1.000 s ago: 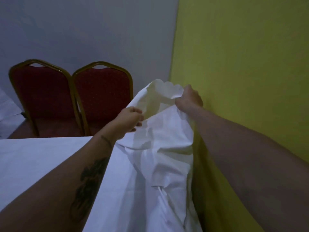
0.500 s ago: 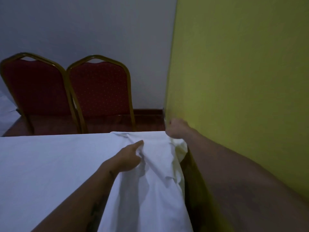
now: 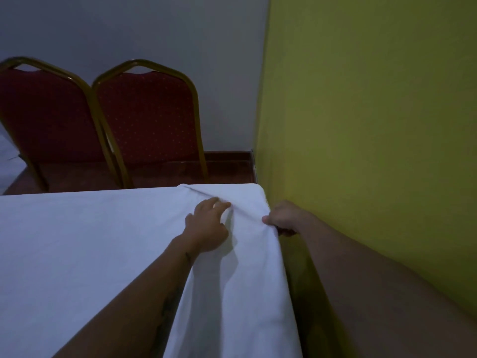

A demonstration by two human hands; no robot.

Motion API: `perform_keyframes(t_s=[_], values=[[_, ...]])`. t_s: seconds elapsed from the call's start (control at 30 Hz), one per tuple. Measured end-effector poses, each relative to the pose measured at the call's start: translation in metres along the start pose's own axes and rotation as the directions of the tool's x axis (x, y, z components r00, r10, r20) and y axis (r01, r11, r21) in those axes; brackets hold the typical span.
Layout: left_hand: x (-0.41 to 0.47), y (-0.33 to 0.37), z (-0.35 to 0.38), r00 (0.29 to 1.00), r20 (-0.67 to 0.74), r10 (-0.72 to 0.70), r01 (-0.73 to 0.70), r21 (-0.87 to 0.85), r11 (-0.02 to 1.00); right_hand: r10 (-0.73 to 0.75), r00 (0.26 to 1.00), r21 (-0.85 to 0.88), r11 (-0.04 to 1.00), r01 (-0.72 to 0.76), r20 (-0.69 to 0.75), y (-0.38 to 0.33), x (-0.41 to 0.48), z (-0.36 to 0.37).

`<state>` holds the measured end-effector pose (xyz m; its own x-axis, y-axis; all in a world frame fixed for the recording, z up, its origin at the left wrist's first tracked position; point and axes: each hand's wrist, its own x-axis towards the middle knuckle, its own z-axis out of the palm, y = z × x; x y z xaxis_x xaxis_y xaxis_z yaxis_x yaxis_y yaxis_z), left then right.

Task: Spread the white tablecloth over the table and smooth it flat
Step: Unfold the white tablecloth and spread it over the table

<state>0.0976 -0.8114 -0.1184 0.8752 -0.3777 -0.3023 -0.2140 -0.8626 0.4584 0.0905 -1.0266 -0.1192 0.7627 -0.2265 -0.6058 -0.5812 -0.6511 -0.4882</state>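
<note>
Since a second ago, the white tablecloth (image 3: 90,241) has been brought down from its raised bunch and laid over the table, reaching the far right corner. In the head view, the left hand (image 3: 206,228) is pressed open and flat on the cloth near that corner. The right hand (image 3: 282,218) is closed on the cloth at the right edge, beside the yellow wall (image 3: 374,151). Two red chairs (image 3: 144,117) are seen beyond the far edge.
</note>
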Motion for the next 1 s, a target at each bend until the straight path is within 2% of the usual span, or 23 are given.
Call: perform_keyframes(t_s=[0.07,0.13,0.23,0.33,0.43,0.53,0.63,0.8,0.87,1.0], values=[[-0.002,-0.004,0.007,0.997,0.035,-0.067,0.063,0.102,0.993,0.008,0.999,-0.001,1.000,-0.008,-0.034,0.000,0.001,-0.002],[-0.004,-0.007,0.013,0.994,0.049,-0.095,0.087,0.149,0.985,0.031,0.988,0.009,1.000,-0.030,-0.152,-0.003,0.003,0.000],[-0.008,-0.018,0.010,0.997,0.074,-0.038,0.020,0.227,0.974,0.144,0.926,0.101,0.988,-0.115,-0.349,-0.004,0.000,0.014],[-0.016,-0.030,0.001,0.995,0.094,0.020,-0.044,0.256,0.966,0.121,0.882,0.026,0.992,-0.122,-0.455,0.002,-0.010,0.031],[-0.032,-0.034,0.005,1.000,0.022,-0.018,0.013,0.239,0.971,0.022,0.890,-0.030,0.999,-0.040,-0.456,0.011,-0.016,0.046],[-0.045,-0.033,0.011,0.998,-0.016,-0.059,0.061,0.256,0.965,-0.037,0.934,-0.077,0.997,0.010,-0.356,0.015,-0.022,0.056],[-0.056,-0.032,0.007,0.999,0.019,-0.046,0.038,0.285,0.958,-0.038,0.961,-0.116,0.993,0.006,-0.274,0.021,-0.028,0.063],[-0.091,-0.039,0.006,0.999,-0.039,0.007,0.002,0.212,0.977,-0.003,0.970,-0.111,0.993,-0.025,-0.244,0.036,-0.047,0.076],[-0.112,-0.049,0.016,0.996,-0.081,0.044,-0.028,0.191,0.981,-0.019,0.960,-0.099,0.995,-0.009,-0.278,0.046,-0.063,0.088],[-0.158,-0.079,0.043,0.989,-0.130,0.063,-0.041,0.159,0.986,-0.102,0.888,-0.091,0.994,0.068,-0.449,0.082,-0.119,0.131]])
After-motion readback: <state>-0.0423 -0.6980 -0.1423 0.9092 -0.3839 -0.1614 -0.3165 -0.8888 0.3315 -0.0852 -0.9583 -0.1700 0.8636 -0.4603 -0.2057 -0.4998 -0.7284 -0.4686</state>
